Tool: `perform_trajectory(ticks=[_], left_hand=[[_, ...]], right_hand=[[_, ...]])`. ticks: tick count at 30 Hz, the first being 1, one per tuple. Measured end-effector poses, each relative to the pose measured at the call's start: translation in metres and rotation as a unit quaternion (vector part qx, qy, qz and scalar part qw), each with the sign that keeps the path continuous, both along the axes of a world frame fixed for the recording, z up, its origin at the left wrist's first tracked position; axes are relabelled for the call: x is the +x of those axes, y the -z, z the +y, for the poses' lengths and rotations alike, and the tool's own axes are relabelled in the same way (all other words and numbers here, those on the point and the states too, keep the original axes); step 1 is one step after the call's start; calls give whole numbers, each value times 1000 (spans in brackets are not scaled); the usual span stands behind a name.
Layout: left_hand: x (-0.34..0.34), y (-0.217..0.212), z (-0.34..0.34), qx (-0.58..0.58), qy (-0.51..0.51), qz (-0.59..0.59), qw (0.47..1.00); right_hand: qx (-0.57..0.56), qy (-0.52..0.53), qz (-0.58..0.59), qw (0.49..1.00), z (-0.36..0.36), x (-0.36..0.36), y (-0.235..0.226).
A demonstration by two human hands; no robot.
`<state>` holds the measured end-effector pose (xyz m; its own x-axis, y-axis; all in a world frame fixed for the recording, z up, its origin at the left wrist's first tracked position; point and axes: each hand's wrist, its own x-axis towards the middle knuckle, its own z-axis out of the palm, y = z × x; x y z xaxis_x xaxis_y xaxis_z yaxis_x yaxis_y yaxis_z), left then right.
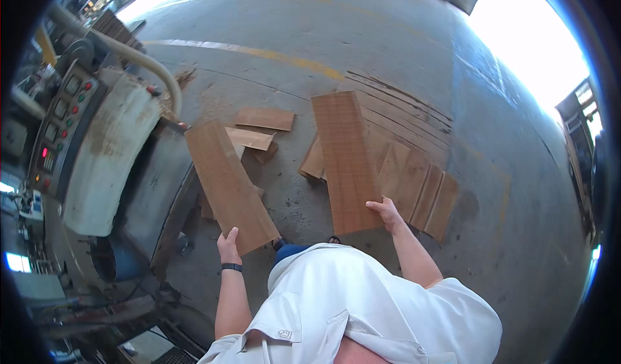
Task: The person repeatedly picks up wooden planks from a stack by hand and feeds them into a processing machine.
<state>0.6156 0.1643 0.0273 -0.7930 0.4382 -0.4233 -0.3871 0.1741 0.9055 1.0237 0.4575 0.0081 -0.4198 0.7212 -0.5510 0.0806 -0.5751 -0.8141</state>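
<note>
Each of my hands grips a long flat brown wooden board by its near end. My left hand (pixel 229 244), with a dark band at the wrist, is closed on the left board (pixel 228 184), which slants away toward the machine. The right board (pixel 347 163) points almost straight ahead, pinched at its near right corner by my right hand (pixel 386 213), thumb on top. A gap separates the two boards. Beneath the right one, several stacked boards (pixel 411 183) lie on the floor, partly covered. More short boards (pixel 264 118) lie beyond the left one.
At my left stands a large machine (pixel 110 150) with a control panel (pixel 63 128) of coloured buttons and a pale hose (pixel 145 60) curving down. Thin wood strips (pixel 401 95) lie on the concrete floor (pixel 388 34) ahead. Painted lines (pixel 259 53) cross it.
</note>
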Motion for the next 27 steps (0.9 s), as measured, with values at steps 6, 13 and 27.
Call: perform_trajectory(ticks=[6, 13, 27], left_hand=[[-42, -10, -87, -27, -87, 20, 996], [-122, -1, -183, 2, -153, 5, 988], [-246, 70, -271, -29, -227, -22, 973]], right_hand=[[4, -118, -7, 993, -25, -117, -43], [18, -254, 10, 967, -78, -281, -24], [89, -440, -80, 890, -190, -566, 16]])
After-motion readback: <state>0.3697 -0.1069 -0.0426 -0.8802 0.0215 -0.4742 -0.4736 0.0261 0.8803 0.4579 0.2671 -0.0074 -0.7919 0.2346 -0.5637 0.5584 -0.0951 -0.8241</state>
